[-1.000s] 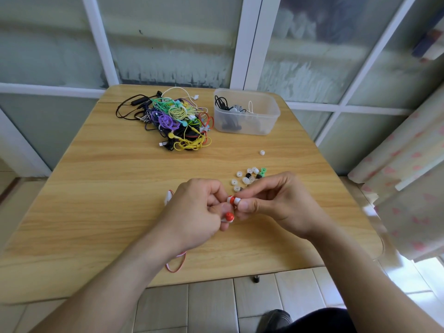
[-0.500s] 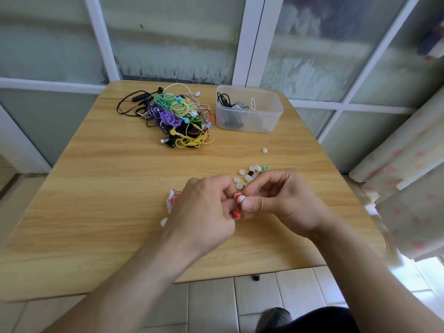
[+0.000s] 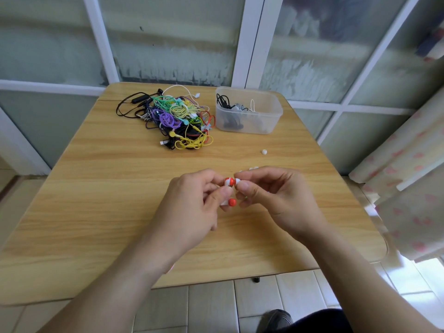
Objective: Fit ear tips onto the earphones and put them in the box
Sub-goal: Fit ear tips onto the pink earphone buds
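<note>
On the light wooden bench [image 3: 101, 188], the clear plastic box [image 3: 249, 111] waits at one o'clock. Your left hand [image 3: 192, 207] pinches the red-and-white earbud [image 3: 229, 181]; your right hand [image 3: 276, 198] pinches a small white ear tip [image 3: 237, 181] against it. You're mid-fitting; next, probably push it squarely on.

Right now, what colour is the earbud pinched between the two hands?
Red and white, seen in the head view: the earbud has a red body with a white band.

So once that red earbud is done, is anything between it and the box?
Nothing visible. Bare table lies between the earbud and the open box; the cable pile sits left of that path.
</note>
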Demonstrator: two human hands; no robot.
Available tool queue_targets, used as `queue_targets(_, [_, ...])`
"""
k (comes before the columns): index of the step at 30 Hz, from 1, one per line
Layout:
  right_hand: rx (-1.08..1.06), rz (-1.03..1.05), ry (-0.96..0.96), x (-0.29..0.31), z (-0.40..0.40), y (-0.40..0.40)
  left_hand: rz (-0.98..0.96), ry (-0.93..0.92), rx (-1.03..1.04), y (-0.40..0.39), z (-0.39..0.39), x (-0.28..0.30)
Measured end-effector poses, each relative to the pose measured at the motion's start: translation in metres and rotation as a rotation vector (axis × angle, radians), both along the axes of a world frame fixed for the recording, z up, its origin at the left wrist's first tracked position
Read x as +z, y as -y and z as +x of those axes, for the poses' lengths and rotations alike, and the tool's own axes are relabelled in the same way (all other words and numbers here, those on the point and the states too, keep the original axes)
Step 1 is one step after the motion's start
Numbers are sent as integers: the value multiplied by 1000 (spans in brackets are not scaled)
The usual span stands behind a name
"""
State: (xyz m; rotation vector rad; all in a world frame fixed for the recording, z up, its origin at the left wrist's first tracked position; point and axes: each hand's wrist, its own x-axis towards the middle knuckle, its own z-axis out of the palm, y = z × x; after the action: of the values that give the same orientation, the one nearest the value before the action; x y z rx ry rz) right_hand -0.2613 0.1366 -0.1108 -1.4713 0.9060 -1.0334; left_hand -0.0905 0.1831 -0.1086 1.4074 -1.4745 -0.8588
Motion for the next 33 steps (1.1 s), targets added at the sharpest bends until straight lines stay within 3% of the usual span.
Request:
queue_targets(10, [26, -154, -138, 3, -2, -3, 95, -132, -105, 4, 7, 4])
queue_targets(20, [131, -112, -34, 1, -5, 0, 133, -108, -134, 6, 11, 1])
queue_targets(33, [222, 119, 178, -7, -5, 4, 138, -121, -141, 6, 13, 1])
